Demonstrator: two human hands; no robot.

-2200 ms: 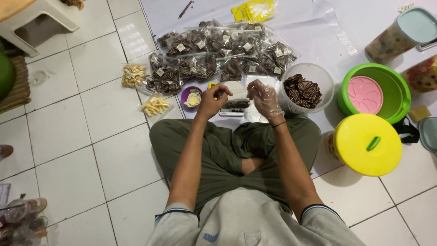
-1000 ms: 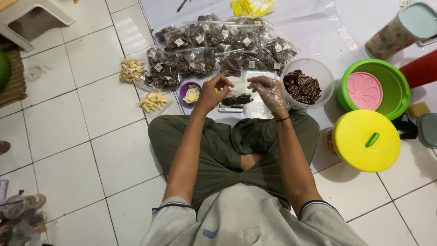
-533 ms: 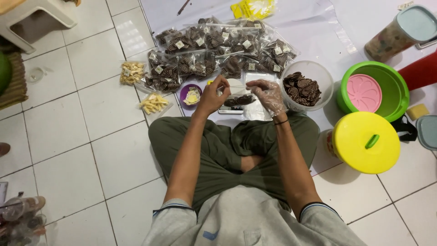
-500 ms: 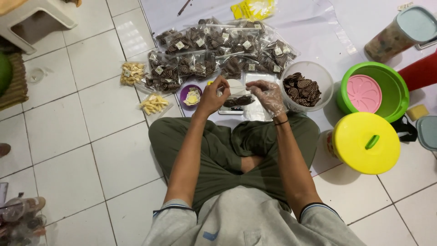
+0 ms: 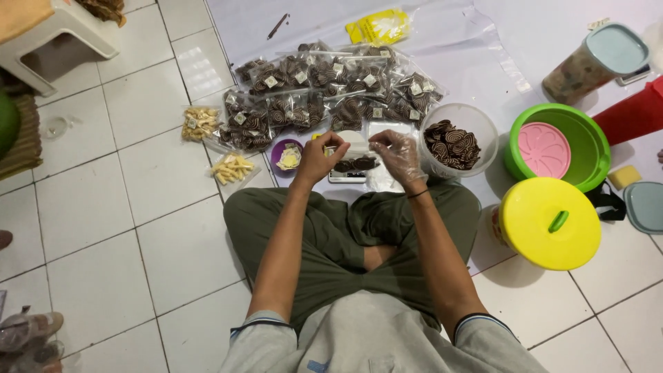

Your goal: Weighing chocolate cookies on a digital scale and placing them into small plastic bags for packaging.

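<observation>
The floor [image 5: 103, 228] is laid with square white glazed tiles and thin dark grout lines, and light glints off them at the upper left. A pale sheet [image 5: 442, 48] covers the tiles at the top and right. In the top-left corner stands a white plastic stool [image 5: 62, 31]; beside it lies what may be a woven mat [image 5: 24, 138].

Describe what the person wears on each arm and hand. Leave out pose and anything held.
The right hand wears a thin, clear, crinkled plastic glove, with a dark band round the wrist. The left hand is bare. Both arms are bare below short grey sleeves edged in dark trim.
</observation>
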